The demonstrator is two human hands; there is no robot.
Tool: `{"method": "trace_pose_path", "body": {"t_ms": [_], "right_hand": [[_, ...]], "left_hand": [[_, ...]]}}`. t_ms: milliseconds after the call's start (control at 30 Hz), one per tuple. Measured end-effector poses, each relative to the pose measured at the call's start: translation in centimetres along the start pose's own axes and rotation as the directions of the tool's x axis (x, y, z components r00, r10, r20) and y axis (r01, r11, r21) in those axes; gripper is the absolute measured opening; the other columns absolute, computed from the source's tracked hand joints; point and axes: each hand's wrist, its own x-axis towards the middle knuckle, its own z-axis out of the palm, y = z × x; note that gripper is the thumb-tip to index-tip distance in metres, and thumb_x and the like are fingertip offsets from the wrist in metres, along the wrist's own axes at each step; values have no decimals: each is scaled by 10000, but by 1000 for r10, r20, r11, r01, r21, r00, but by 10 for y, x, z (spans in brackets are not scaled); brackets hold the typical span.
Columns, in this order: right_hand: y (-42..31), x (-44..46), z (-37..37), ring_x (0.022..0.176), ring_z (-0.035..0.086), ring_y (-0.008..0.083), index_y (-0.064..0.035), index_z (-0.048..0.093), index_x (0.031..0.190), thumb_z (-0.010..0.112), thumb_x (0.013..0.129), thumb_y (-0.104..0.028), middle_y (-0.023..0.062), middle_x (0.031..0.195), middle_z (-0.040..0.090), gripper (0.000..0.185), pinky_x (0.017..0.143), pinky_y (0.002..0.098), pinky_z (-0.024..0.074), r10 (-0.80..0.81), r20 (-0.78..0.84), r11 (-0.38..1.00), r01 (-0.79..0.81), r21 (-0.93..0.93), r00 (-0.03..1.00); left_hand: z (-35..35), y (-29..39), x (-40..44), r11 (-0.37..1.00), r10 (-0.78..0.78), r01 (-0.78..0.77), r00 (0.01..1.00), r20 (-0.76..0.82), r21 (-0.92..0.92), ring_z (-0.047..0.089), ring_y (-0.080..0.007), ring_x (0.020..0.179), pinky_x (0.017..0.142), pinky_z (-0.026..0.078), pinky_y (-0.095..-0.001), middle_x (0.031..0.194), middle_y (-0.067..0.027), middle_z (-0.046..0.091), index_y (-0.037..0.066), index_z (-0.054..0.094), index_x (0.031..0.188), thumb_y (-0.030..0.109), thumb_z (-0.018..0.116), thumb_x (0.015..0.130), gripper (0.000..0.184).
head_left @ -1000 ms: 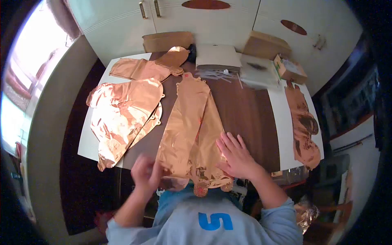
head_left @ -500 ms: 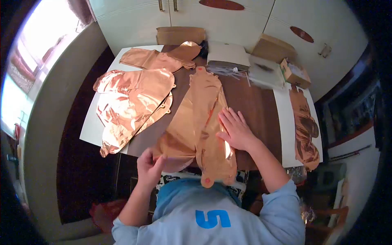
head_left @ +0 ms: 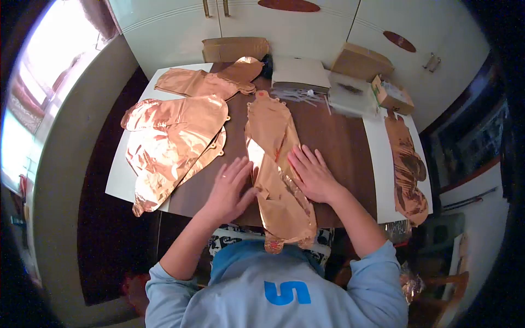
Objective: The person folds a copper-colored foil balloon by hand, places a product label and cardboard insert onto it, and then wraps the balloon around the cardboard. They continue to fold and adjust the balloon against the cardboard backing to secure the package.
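Note:
A copper-coloured foil balloon [head_left: 273,169], folded into a long narrow strip, lies lengthwise in front of me, its near end reaching the table edge by my shirt. My left hand [head_left: 229,191] is beside its left edge, fingers stretched out and the thumb near the foil. On the opposite side my right hand [head_left: 314,177] lies flat with fingers extended, its fingertips against the balloon's right edge. Neither hand grips anything. Flat foil balloons [head_left: 169,142] in the same colour are stacked to the left, with more folded foil balloons [head_left: 208,79] behind them.
The brown and white table [head_left: 347,164] stands against white cabinets. At its back are a white box [head_left: 298,74], thin clear strips [head_left: 301,97], a clear plastic container [head_left: 353,95] and a small open carton [head_left: 392,95]. Another folded foil balloon [head_left: 407,169] lies along the right edge.
My left hand has brought the balloon's left flap over to the right, let it go, and moved up beside it. The balloon is narrower now. My right hand has stayed nearly in place.

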Motion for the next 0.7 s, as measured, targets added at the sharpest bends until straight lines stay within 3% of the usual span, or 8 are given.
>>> {"method": "trace_pose_path", "body": {"t_ms": [100, 133, 533, 633, 700], "right_hand": [[-2, 0, -6, 1495, 176, 352, -60, 313, 1518, 496, 975, -384, 166, 1606, 231, 659, 1203, 545, 117, 3, 12, 999, -3, 34, 1000], [-2, 1, -7, 1495, 175, 352, -61, 315, 1517, 494, 976, -388, 164, 1607, 232, 657, 1204, 545, 115, 5, 17, 999, -5, 47, 1000], [10, -12, -10, 1470, 217, 410, -61, 380, 1484, 485, 998, -376, 184, 1589, 272, 588, 1185, 576, 152, 14, -27, 993, -11, 114, 1000], [11, -13, -11, 1430, 298, 409, -45, 461, 1419, 543, 963, -361, 202, 1524, 373, 562, 1177, 575, 182, 27, -125, 973, 3, 232, 992], [-6, -20, -25, 1320, 417, 388, -40, 556, 1283, 600, 917, -336, 190, 1379, 492, 473, 1122, 547, 282, -106, -294, 975, 158, 156, 950]], "left_hand": [[23, 5, 3, 976, 99, -126, 984, 151, 177, 322, -401, 1429, 1172, 213, -553, 1514, -234, 381, -5, 370, 1469, 421, 586, 937, 715], [27, 6, 5, 968, 128, -159, 979, 161, 193, 314, -391, 1436, 1174, 209, -546, 1528, -226, 364, -16, 366, 1470, 485, 561, 934, 759], [36, 7, 24, 939, 201, -245, 960, 195, 241, 291, -399, 1443, 1160, 199, -586, 1564, -215, 307, 154, 326, 1532, 602, 439, 951, 742], [37, 6, 26, 934, 197, -249, 957, 212, 255, 288, -396, 1445, 1161, 198, -583, 1570, -215, 295, 149, 322, 1534, 608, 443, 948, 754], [37, 8, 26, 933, 192, -246, 958, 213, 262, 292, -388, 1446, 1161, 197, -583, 1573, -213, 292, 145, 318, 1535, 573, 441, 957, 730]]}}
